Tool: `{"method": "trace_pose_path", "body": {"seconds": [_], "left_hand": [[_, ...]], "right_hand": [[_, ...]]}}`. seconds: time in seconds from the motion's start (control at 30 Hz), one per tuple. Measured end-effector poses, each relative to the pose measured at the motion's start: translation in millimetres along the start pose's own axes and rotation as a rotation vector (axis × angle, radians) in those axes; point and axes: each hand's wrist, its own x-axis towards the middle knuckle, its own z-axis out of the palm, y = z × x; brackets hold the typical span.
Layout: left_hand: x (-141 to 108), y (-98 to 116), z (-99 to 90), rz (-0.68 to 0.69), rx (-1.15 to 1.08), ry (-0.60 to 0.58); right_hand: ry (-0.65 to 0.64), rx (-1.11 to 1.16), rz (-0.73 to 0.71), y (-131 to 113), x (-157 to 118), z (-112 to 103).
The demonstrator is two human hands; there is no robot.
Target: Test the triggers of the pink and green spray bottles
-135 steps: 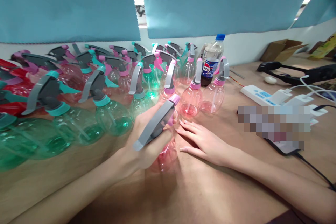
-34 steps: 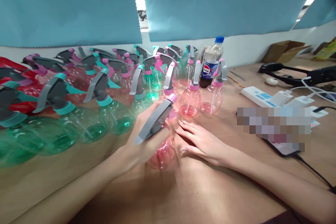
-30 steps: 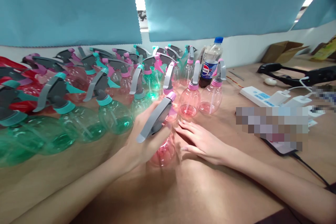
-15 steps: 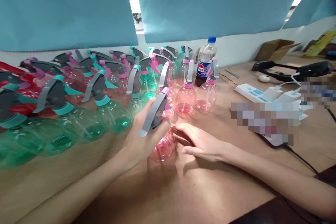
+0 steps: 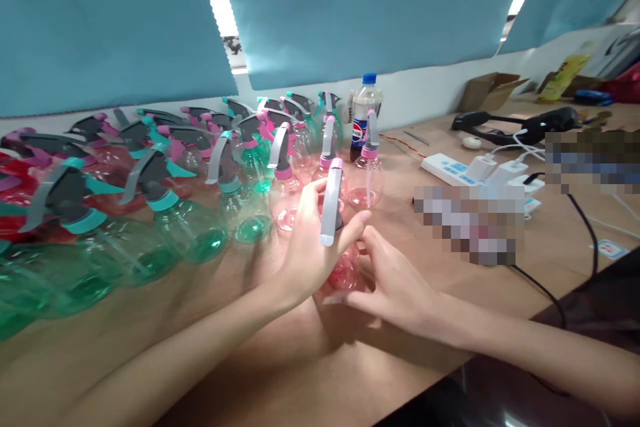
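A pink spray bottle (image 5: pixel 344 272) with a grey trigger and pink nozzle stands upright in front of me. My left hand (image 5: pixel 305 257) is closed around its neck, just under the trigger head, with the thumb on the right side. Low on the round body, my right hand (image 5: pixel 403 283) curves around the bottle, thumb across the front and fingers at its right side. Behind it are more pink spray bottles, one (image 5: pixel 284 203) to the left and another (image 5: pixel 367 180) to the right. A green spray bottle (image 5: pixel 245 217) sits left of my left hand.
Several green and pink spray bottles crowd the table's left and back. A cola bottle (image 5: pixel 369 100) stands near the wall. On the right are a white power strip (image 5: pixel 445 170), cables, a black headset-like device (image 5: pixel 540 125) and an open cardboard box (image 5: pixel 493 91).
My right hand has moved from beside the pink bottle to around its lower body. My left hand keeps its hold at the neck. The view has turned to the right.
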Motion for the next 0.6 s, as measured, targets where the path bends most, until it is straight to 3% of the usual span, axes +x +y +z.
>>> {"method": "trace_pose_path", "body": {"seconds": [0.17,0.3,0.5,0.6], "left_hand": [[14.6,9.2,35.2,-0.061,-0.026,-0.076],[25.8,13.7,51.3,-0.067,0.0,-0.182],[19.0,0.2,49.5,-0.059,0.099,-0.287],[6.0,-15.1,43.1,-0.067,0.221,-0.327]], "right_hand": [[0.108,-0.088,0.06,13.1,-8.0,-17.8],[0.116,-0.047,0.047,25.8,-10.6,-37.0],[0.155,0.01,0.048,50.9,-5.8,-74.7],[0.283,-0.018,0.037,73.4,10.2,-100.2]]}}
